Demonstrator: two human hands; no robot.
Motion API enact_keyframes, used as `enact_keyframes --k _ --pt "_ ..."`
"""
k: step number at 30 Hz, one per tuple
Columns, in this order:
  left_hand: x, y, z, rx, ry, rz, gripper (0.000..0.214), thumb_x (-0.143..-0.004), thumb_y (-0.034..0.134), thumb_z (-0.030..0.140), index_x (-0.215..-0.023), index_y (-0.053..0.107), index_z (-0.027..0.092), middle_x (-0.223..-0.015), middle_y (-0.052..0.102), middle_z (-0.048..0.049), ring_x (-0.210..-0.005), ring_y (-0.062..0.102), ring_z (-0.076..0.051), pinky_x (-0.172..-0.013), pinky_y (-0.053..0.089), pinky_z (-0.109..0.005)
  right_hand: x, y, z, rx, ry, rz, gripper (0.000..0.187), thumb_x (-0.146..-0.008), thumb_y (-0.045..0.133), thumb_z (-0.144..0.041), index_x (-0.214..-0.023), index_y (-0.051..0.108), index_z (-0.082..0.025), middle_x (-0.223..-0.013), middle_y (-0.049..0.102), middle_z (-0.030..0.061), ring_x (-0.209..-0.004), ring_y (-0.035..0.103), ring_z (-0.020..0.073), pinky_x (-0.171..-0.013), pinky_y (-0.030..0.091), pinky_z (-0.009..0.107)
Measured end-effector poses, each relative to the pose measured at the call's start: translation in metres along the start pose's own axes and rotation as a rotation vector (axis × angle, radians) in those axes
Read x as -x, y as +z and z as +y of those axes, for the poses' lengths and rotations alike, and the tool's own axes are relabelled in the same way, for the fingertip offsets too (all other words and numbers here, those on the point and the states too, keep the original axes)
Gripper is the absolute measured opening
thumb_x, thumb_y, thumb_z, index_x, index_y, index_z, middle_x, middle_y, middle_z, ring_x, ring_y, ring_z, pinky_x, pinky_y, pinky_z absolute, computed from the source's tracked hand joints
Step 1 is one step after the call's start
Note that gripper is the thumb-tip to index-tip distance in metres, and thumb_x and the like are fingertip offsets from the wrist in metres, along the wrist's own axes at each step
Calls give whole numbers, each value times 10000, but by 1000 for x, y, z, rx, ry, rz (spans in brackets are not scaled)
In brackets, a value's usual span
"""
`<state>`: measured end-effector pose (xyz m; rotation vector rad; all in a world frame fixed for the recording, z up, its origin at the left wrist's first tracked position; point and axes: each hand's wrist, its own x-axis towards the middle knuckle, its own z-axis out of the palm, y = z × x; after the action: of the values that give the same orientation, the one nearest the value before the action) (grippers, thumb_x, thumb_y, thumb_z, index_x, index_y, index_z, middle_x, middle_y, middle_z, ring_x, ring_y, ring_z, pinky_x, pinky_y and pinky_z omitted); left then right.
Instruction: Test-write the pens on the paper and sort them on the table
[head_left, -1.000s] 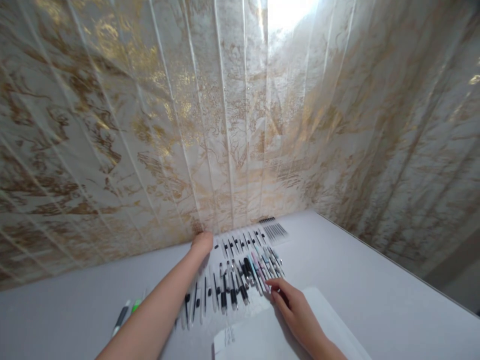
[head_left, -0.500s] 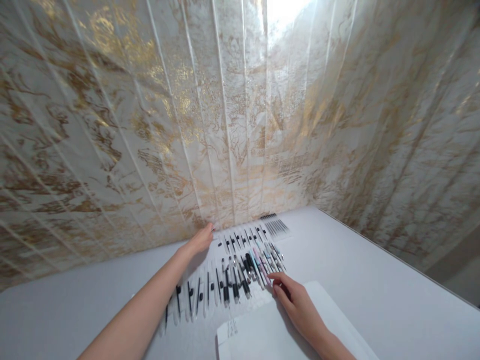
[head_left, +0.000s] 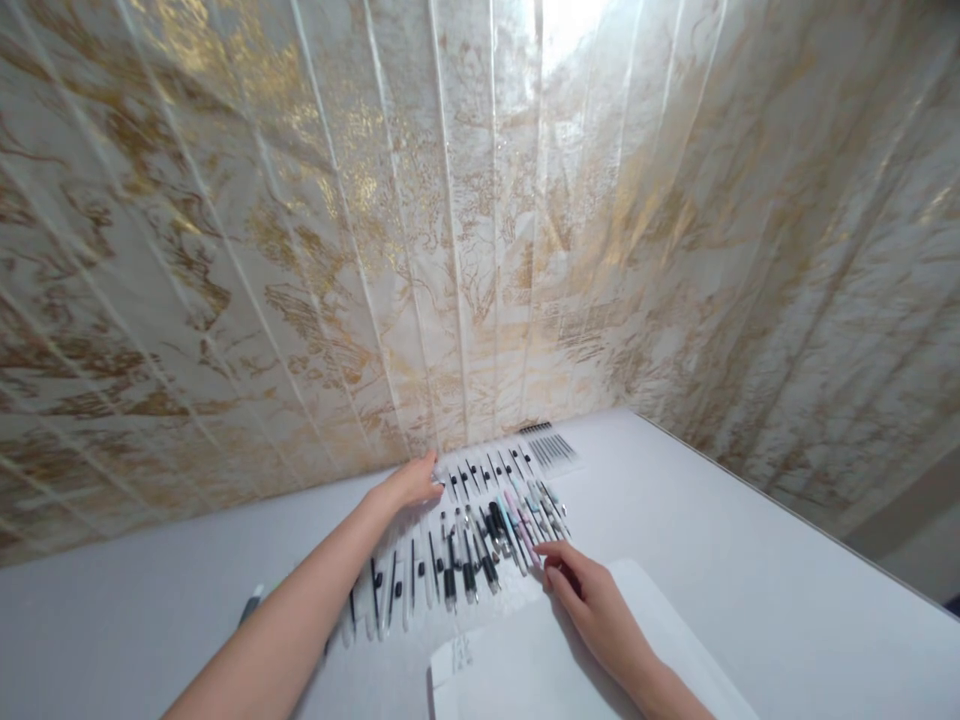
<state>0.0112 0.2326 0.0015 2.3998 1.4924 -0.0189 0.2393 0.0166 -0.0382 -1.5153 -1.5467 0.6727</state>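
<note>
My left hand reaches to the left end of the back row of disassembled pen parts, which are clear barrels, thin dark refills and small black caps. Its forefinger and thumb are apart, close to a black cap and clear parts at that end. My right hand hovers or rests with loosely curled, parted fingers by the pink pens; whether its fingertips touch one I cannot tell. Thick black-gripped pens lie in the front row, left of the pink ones. My left forearm covers part of that row's left end.
A white sheet or packet lies under my right hand. At the back right sits a flat clear pack of thin dark refills. A dark pen-like object shows beside my left forearm. A gold-patterned curtain borders the white table.
My left hand has moved slightly right, to the black cap at the back row's left end. The dark object beside my left forearm has come into view. My right hand has hardly moved.
</note>
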Motion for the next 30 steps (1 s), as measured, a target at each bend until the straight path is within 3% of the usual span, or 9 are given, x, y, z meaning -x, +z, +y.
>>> enact_keyframes --k 12,18,20,23,26,30 --pt "2 0 -4 24 71 -36 285 -911 588 318 -1153 578 168 -1175 605 -72 -1002 615 -217 -854 519 -433 0 1 2 8 -1 -17 259 -886 433 -302 -1015 629 -190 -732 649 20 -663 598 188 -660 452 275" --pt "12 -6 -11 167 117 14 237 -909 587 326 -1078 603 160 -1092 626 -54 -926 624 -196 -807 525 -398 1 0 4 -34 -3 -6 264 -894 438 -327 -1007 630 -185 -748 644 28 -677 588 187 -669 451 281" --pt "28 -11 -7 265 141 72 198 -916 566 332 -1001 599 156 -986 621 -31 -849 608 -170 -761 511 -356 0 -4 2 -87 -18 38 284 -896 448 -357 -1029 626 -180 -770 638 35 -674 574 181 -659 451 279" --pt "73 -8 14 452 204 114 201 -951 456 362 -892 515 180 -768 498 39 -693 497 -113 -656 439 -246 0 -13 -14 -229 -37 82 321 -893 478 -407 -1089 601 -184 -785 613 33 -612 518 152 -589 436 263" --pt "128 8 49 617 276 35 311 -949 382 492 -856 449 203 -676 375 75 -585 375 -92 -543 363 -196 2 -15 -47 -411 -11 -5 337 -877 529 -437 -1103 593 -194 -766 579 14 -563 469 125 -512 401 240" --pt "175 23 86 1001 330 -135 265 -921 477 463 -855 438 209 -707 349 69 -607 330 -95 -536 314 -199 3 -5 -91 -532 -10 -187 268 -832 619 -405 -957 642 -170 -696 558 -9 -561 467 105 -503 390 219"
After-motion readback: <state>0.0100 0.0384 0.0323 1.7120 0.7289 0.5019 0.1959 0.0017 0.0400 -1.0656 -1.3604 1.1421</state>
